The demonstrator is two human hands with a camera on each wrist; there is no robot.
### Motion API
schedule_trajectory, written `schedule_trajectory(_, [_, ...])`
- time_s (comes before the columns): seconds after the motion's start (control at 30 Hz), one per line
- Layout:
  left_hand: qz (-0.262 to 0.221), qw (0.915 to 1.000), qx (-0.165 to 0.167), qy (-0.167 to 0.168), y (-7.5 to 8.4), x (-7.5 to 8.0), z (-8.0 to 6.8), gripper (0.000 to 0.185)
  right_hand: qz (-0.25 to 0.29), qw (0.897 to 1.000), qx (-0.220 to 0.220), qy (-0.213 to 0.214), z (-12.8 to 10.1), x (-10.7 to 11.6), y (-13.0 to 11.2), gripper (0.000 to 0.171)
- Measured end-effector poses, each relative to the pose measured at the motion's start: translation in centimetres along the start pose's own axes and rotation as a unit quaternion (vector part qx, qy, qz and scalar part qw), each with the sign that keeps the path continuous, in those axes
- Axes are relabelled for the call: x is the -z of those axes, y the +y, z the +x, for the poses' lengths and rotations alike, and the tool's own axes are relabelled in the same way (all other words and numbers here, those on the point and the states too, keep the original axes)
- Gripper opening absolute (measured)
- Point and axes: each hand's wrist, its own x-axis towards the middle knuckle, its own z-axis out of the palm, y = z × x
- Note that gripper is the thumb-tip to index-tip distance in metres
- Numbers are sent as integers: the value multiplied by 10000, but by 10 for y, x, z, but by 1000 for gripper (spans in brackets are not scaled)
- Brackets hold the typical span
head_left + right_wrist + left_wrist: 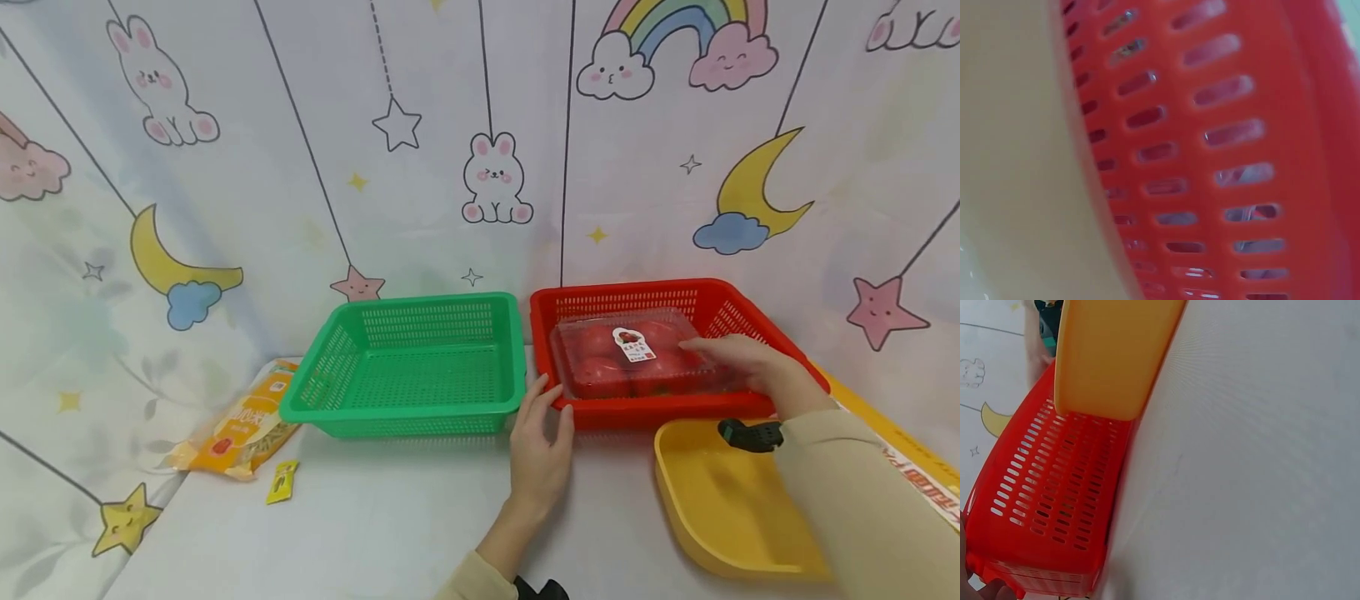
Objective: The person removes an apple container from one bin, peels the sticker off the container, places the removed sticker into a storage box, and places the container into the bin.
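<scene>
In the head view a clear plastic box of tomatoes [600, 377] with a white label lies in the red basket [645, 412]. My right hand [742, 358] holds the box at its right end, some fingers hidden behind it. My left hand [536, 458] touches the red basket's front left corner, fingers extended toward the rim. The left wrist view shows fingertips [999, 591] at that corner, beside the basket's slotted wall [1054, 481]. Slots of the red basket [1210, 150] fill much of the right wrist view; the right hand is outside it.
A green basket [405, 421] stands left of the red one. Farther left lie an orange snack bag [247, 425] and a small yellow packet [282, 482]. A yellow bin [735, 500] sits in front of the red basket, under my right forearm. An orange-and-white package [911, 467] lies at the right.
</scene>
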Motion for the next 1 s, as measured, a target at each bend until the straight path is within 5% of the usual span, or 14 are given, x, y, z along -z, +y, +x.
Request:
schedule_trajectory(0.17, [51, 9999, -121, 6, 2, 0, 0, 33, 1523, 9875, -26, -400, -1, 4, 2, 90])
schedule_trajectory(0.27, [45, 9999, -129, -18, 3, -1, 0, 33, 1933, 9794, -26, -584, -3, 6, -1, 76])
schedule_trajectory(0.43, [88, 9999, -126, 18, 4, -1, 0, 34, 1961, 9791, 91, -529, -3, 6, -6, 62])
schedule_trajectory(0.63, [98, 9998, -168, 70, 4, -1, 0, 33, 1776, 9832, 210, -363, -4, 4, -8, 76])
schedule_trajectory(1.0, [83, 9999, -59, 40, 2, 0, 0, 35, 1998, 9789, 409, 141, -19, 6, -16, 47])
